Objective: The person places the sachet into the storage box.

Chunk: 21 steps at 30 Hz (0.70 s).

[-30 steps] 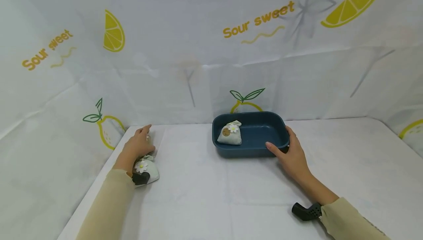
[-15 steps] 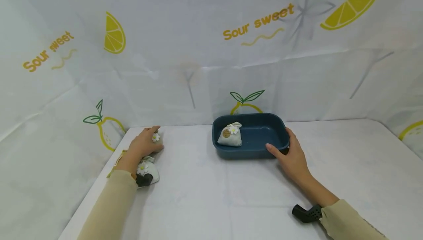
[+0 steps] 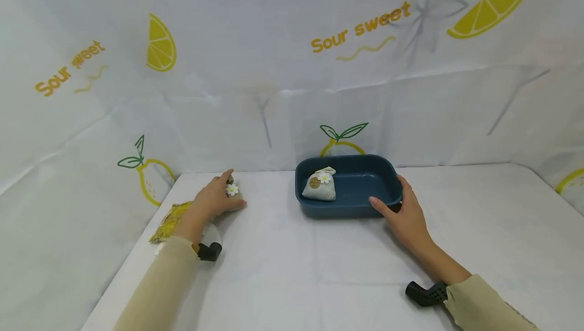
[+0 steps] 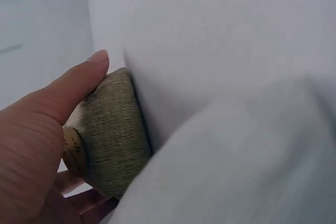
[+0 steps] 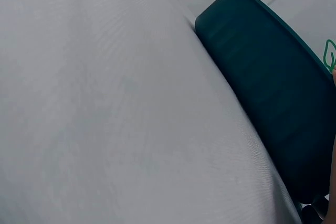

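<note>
My left hand [image 3: 213,201] grips a small grey-green cloth sachet [image 3: 233,189] with a white flower, left of the tub on the table. In the left wrist view the thumb and fingers curl round this sachet [image 4: 116,129], and a round tan label shows beside the palm. My right hand [image 3: 407,219] holds the right end of a dark blue rectangular tub [image 3: 337,212], thumb over the front rim and fingers behind the end wall. Inside the tub, at its left end, sits a similar sachet [image 3: 320,189]. From the right wrist, the tub's outer wall [image 5: 262,82] fills the right side.
Behind my left wrist lies a yellow packet [image 3: 171,221]. A pale sachet [image 3: 212,234] is mostly hidden under that wrist, and a bit of white flower [image 3: 158,249] peeks out beside the sleeve. A white printed cloth [image 3: 237,118] hangs behind the table.
My left hand has moved right with the sachet, away from the table's left edge, uncovering the yellow packet. The right hand and the tub have stayed in place.
</note>
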Motion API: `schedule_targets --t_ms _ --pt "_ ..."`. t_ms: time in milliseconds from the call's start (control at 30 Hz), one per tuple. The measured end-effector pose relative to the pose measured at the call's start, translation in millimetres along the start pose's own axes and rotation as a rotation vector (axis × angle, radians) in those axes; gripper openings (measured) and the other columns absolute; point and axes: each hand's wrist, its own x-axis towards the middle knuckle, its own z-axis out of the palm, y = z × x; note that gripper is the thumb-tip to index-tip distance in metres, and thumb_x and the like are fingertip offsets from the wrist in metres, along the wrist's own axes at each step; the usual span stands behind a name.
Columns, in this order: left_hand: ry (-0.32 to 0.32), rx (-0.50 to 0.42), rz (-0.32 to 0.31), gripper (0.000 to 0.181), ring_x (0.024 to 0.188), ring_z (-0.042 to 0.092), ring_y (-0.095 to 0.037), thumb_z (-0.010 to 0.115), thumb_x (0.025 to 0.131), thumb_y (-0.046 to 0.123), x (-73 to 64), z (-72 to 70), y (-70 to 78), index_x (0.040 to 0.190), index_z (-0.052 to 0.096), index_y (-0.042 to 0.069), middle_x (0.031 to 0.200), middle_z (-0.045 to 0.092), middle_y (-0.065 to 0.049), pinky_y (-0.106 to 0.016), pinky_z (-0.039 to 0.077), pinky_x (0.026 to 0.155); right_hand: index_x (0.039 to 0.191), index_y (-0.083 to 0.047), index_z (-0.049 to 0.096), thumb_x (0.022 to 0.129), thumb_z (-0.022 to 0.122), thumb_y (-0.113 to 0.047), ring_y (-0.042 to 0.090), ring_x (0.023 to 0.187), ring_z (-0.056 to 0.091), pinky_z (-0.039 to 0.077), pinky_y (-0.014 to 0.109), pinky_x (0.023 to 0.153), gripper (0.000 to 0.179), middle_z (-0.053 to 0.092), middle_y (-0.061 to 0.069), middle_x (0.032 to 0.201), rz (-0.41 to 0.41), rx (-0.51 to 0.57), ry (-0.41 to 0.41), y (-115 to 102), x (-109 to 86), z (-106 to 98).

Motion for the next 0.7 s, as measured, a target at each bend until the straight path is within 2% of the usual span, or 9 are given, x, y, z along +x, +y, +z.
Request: schedule_targets --t_ms 167,433,500,633,700 --pt "0.050 0.000 0.016 0.108 0.119 0.062 -0.042 0.079 0.083 0.051 -3.2 7.9 10.0 0.162 0.018 0.010 0.151 0.045 -0.028 -0.059 0.050 0.099 0.162 -0.004 0.014 0.094 0.069 -0.043 0.048 0.150 0.028 0.029 0.071 0.114 0.096 0.025 0.026 0.164 -0.003 0.011 0.000 1 -0.6 -1" --pt "0.044 -0.054 0.041 0.103 0.115 0.063 -0.039 0.077 0.082 0.056 -8.1 9.6 16.6 0.162 0.024 0.019 0.157 0.038 -0.026 -0.060 0.051 0.097 0.161 -0.005 0.015 0.094 0.070 -0.042 0.047 0.149 0.030 0.031 0.070 0.113 0.095 0.027 0.026 0.163 -0.014 0.019 0.004 2 -0.2 0" --pt "0.062 -0.052 0.052 0.106 0.126 0.056 -0.043 0.078 0.081 0.058 -8.7 11.2 15.5 0.163 0.023 0.020 0.161 0.032 -0.025 -0.063 0.049 0.098 0.161 -0.005 0.015 0.094 0.070 -0.042 0.047 0.149 0.030 0.031 0.070 0.113 0.095 0.027 0.026 0.163 -0.015 0.019 0.004 1 0.1 -1" --pt "0.110 -0.067 0.125 0.107 0.150 0.028 -0.049 0.081 0.079 0.056 -6.4 20.3 12.4 0.162 0.025 0.018 0.168 0.020 -0.018 -0.070 0.039 0.109 0.162 -0.005 0.014 0.093 0.070 -0.043 0.047 0.150 0.027 0.027 0.071 0.115 0.096 0.025 0.026 0.164 -0.006 0.011 -0.007 -2 0.5 -2" --pt "0.126 -0.102 0.160 0.105 0.154 0.017 -0.047 0.083 0.078 0.052 -4.2 25.7 11.7 0.161 0.028 0.016 0.170 0.018 -0.015 -0.071 0.033 0.113 0.162 -0.005 0.014 0.093 0.069 -0.044 0.048 0.151 0.026 0.026 0.072 0.115 0.096 0.024 0.026 0.164 -0.001 0.003 -0.010 -3 0.9 -3"
